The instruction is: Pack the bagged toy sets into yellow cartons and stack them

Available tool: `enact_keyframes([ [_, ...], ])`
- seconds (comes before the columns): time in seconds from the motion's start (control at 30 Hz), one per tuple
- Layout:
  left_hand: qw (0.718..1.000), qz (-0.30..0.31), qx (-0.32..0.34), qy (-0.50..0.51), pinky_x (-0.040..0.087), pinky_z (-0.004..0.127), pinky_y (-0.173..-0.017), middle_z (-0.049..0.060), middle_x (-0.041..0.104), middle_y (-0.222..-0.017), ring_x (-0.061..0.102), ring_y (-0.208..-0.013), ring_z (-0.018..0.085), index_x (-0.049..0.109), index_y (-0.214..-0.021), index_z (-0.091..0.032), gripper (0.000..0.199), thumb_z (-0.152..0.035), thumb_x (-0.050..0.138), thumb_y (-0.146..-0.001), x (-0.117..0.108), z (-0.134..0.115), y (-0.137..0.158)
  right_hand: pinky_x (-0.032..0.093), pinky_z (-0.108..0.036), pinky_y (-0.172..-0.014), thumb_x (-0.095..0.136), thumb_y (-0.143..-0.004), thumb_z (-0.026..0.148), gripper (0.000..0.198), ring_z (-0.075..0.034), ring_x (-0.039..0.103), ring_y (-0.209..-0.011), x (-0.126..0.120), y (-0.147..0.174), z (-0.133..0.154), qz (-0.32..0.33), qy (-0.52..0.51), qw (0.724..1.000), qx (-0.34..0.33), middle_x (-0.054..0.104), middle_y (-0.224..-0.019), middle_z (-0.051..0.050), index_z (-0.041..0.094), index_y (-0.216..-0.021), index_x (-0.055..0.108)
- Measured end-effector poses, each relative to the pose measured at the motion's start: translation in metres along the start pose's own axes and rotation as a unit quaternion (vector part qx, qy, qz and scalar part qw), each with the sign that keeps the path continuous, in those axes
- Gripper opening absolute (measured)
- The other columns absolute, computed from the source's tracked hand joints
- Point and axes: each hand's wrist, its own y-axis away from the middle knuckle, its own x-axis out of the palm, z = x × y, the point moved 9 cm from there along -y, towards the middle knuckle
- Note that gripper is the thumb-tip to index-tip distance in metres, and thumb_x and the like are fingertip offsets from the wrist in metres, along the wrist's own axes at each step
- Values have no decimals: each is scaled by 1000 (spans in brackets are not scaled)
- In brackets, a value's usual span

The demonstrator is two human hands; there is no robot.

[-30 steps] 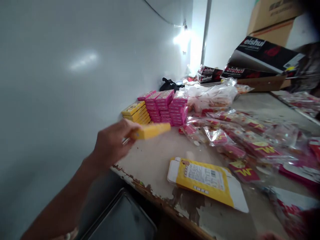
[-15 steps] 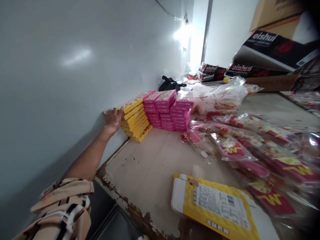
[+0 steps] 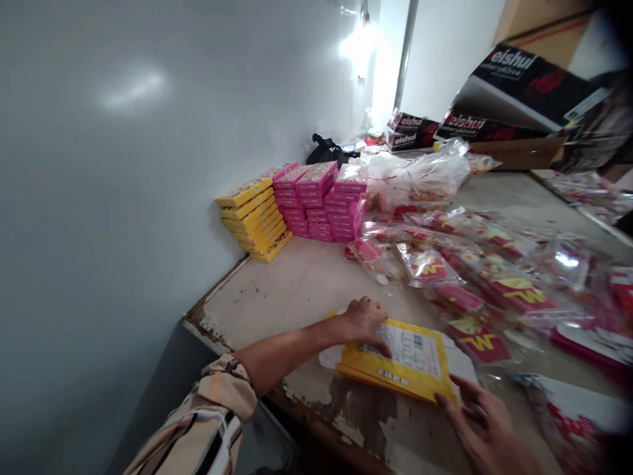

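A flat yellow carton [image 3: 425,359] with white end flaps and a printed label lies near the front edge of the worn table. My left hand [image 3: 363,323] reaches over its left part, fingers curled and thumb on the label side. At the carton's right end, my right hand [image 3: 479,415] has its thumb and fingers around the near corner; it is partly blurred. Against the wall stands a stack of closed yellow boxes [image 3: 254,218], beside stacks of pink boxes [image 3: 321,198]. Both are out of reach of the hands' present place.
Clear-wrapped red and yellow toy packs [image 3: 524,293] spread over the right side of the table [image 3: 277,297]. Behind them are a translucent plastic bag [image 3: 420,171], a black bag [image 3: 326,150] and black printed cartons [image 3: 529,86]. A grey wall [image 3: 123,198] borders the left.
My left hand has left the yellow stack by the wall and come down to the flat carton. My right hand has come into view at its right end. The view has shifted slightly.
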Motion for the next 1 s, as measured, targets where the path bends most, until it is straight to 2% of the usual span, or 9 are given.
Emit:
enact_keyframes([
  [0.13,1000,4,-8,-14,53,39,-93,12,62,-123,62,-115,32,70,-109,-18,69,-71,83,-65,-14,0,-5,46,-59,-102,47,-87,53,60,-43,59,-122,13,-4,17,-63,137,978,-145,64,-128,-25,9,-122,68],
  [0.23,1000,8,-6,-16,52,37,-91,10,64,-120,64,-109,30,70,-107,-18,64,-63,86,-66,-25,-4,-10,45,-55,-103,44,-93,47,57,-40,56,-124,14,2,19,-95,196,960,-173,59,-132,-26,7,-127,66],
  [0.37,1000,16,2,-1,51,33,-87,8,64,-125,65,-107,26,68,-112,-21,61,-54,90,-66,-41,-7,-19,44,-52,-104,42,-96,40,53,-39,55,-122,10,6,23,-101,209,948,-216,61,-130,-26,4,-126,65],
  [0.47,999,47,-19,8,52,32,-82,4,70,-105,67,-97,25,65,-117,-21,69,-49,93,-61,-40,-5,-20,44,-51,-104,45,-96,37,52,-39,54,-122,12,3,28,-95,205,948,-223,62,-130,-27,2,-128,65],
  [0.57,995,78,-56,13,53,32,-75,2,71,-93,68,-84,24,67,-109,-20,66,-51,94,-58,-34,-2,-15,46,-50,-102,50,-96,36,50,-39,55,-120,16,1,32,-80,212,952,-204,63,-132,-27,3,-131,65],
  [0.7,992,85,-87,31,53,36,-81,5,72,-93,67,-95,28,68,-91,-19,60,-54,95,-51,-43,-1,-6,49,-51,-94,53,-95,27,44,-41,54,-126,17,8,39,-48,237,952,-186,61,-142,-22,11,-134,65],
  [0.77,987,120,-79,71,55,36,-82,3,73,-89,68,-94,28,69,-88,-19,59,-54,96,-48,-48,-8,2,49,-52,-97,51,-95,23,43,-40,53,-130,13,13,43,-40,219,956,-193,60,-145,-20,14,-135,64],
  [0.9,946,256,-15,196,60,36,-77,-1,77,-88,73,-85,26,74,-103,-23,67,-55,96,-49,-46,-44,28,47,-50,-106,44,-100,33,51,-37,55,-130,-5,21,48,-54,83,972,-214,60,-142,-21,10,-145,51],
  [1.0,886,309,31,345,61,37,-81,-1,76,-99,74,-91,26,68,-122,-24,76,-55,93,-57,-42,-83,45,45,-53,-110,45,-101,50,67,-38,52,-136,-18,22,43,-78,-4,977,-197,54,-149,-22,11,-155,37],
])
